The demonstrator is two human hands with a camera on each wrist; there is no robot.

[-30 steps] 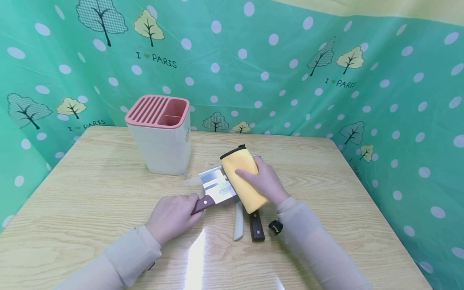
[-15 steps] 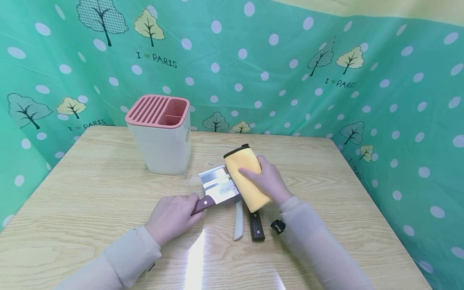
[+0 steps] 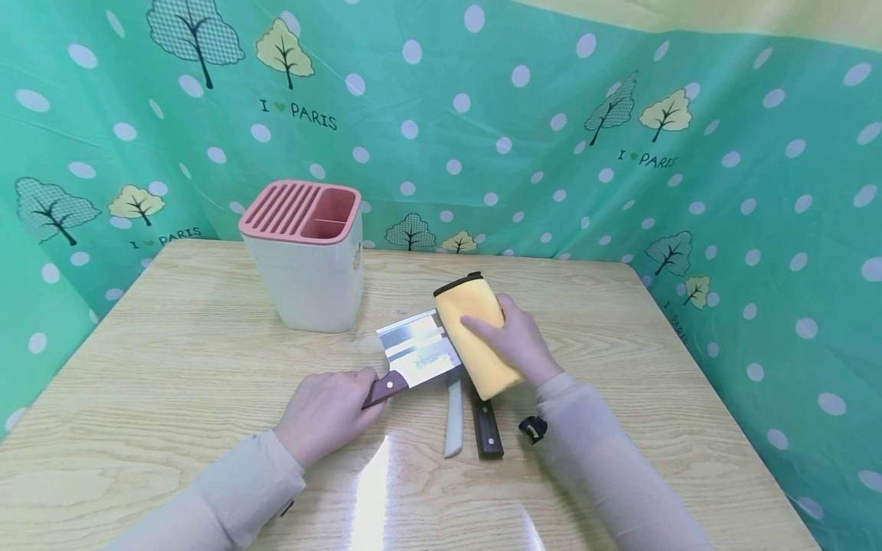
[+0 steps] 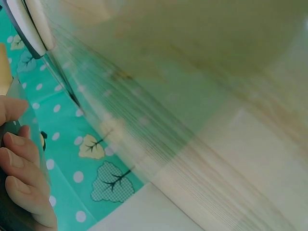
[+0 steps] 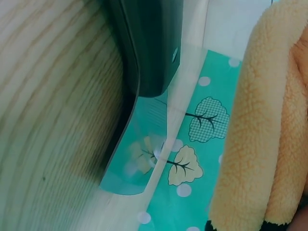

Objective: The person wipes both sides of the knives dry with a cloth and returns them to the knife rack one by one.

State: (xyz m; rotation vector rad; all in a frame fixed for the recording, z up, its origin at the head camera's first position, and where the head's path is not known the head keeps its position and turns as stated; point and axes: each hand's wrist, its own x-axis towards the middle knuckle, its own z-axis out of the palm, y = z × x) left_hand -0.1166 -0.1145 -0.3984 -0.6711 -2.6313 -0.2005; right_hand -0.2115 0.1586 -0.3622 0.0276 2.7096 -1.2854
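Note:
My left hand (image 3: pixel 327 417) grips the dark brown handle of a cleaver (image 3: pixel 416 348), its wide shiny blade pointing right. In the left wrist view its curled fingers (image 4: pixel 24 168) show at the left edge. My right hand (image 3: pixel 515 342) holds a folded yellow cloth (image 3: pixel 474 333) with dark edging, thumb on top. The cloth covers the far end of the blade. Below it, a white-handled knife (image 3: pixel 454 421) and a black-handled knife (image 3: pixel 488 432) lie on the table, their blades mostly hidden. The right wrist view shows the fluffy cloth close up, beside a dark handle (image 5: pixel 154 53) with its blade.
A white knife block (image 3: pixel 306 287) with a pink slotted top stands at the back left of the wooden table (image 3: pixel 172 367). Behind and to the right hangs a green dotted curtain (image 3: pixel 455 138) printed with trees. A dark wrist strap piece (image 3: pixel 533 429) sits by the right sleeve.
My right hand has slid the yellow cloth a little to the right along the cleaver, baring more of its blade. The left hand has stayed almost still.

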